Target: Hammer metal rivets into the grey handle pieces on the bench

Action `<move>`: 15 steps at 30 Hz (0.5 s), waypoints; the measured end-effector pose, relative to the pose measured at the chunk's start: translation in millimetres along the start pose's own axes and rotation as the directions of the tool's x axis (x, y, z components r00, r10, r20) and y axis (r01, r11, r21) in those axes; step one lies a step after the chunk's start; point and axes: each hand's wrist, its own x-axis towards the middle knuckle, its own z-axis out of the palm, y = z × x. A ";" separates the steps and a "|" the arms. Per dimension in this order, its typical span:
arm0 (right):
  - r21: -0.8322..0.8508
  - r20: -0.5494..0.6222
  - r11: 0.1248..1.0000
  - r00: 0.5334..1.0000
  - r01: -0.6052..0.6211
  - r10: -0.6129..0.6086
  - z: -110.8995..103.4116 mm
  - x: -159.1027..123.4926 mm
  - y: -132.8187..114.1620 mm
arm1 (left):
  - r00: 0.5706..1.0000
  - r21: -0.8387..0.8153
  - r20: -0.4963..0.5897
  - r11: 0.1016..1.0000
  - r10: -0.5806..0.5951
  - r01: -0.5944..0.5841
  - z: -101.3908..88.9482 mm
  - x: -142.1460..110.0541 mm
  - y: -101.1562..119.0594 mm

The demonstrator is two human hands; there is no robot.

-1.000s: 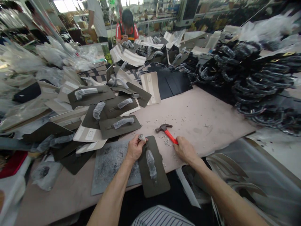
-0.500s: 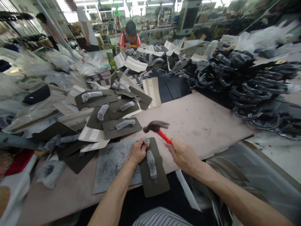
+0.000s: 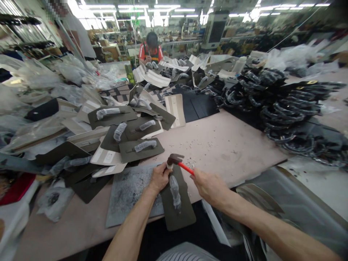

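Note:
My left hand (image 3: 159, 177) is closed around a short upright punch (image 3: 169, 167), whose round top was visible a moment ago. The punch stands over the upper end of a dark olive panel (image 3: 185, 208). A handle wrapped in clear plastic (image 3: 175, 190) runs along the middle of that panel. In my right hand (image 3: 205, 185) is a claw hammer (image 3: 187, 168) with a red handle. Its dark head is down at the top of the punch and hides it. Partly under the panel lies a grey speckled slab (image 3: 122, 195); the panel's near end reaches past the table edge.
Similar olive panels with wrapped handles (image 3: 141, 148) are heaped to the left. A pile of black plastic-wrapped handles (image 3: 282, 105) is at right. Small scraps dot the pinkish table (image 3: 214, 145). A person in red (image 3: 150, 50) sits across; a grey bin (image 3: 293, 203) stands at lower right.
The hammer has come down from above onto the top of the punch, my right hand lowering with it. My left hand and the panel stay almost in place.

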 end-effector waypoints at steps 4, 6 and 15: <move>-0.188 0.306 0.977 0.939 -0.105 0.160 1.6 4.0 17.1 | 1.000 -0.014 -0.011 1.000 -0.008 0.008 -0.5 0.3 2.6; -0.176 0.325 0.973 0.924 -0.149 0.200 5.8 6.0 30.6 | 1.000 -0.029 -0.012 1.000 -0.002 0.002 -0.8 0.7 4.2; -0.133 -0.004 0.985 0.994 -0.110 0.111 61.4 -1.0 36.3 | 0.999 -0.081 -0.041 0.997 0.005 -0.008 -1.0 -0.9 6.2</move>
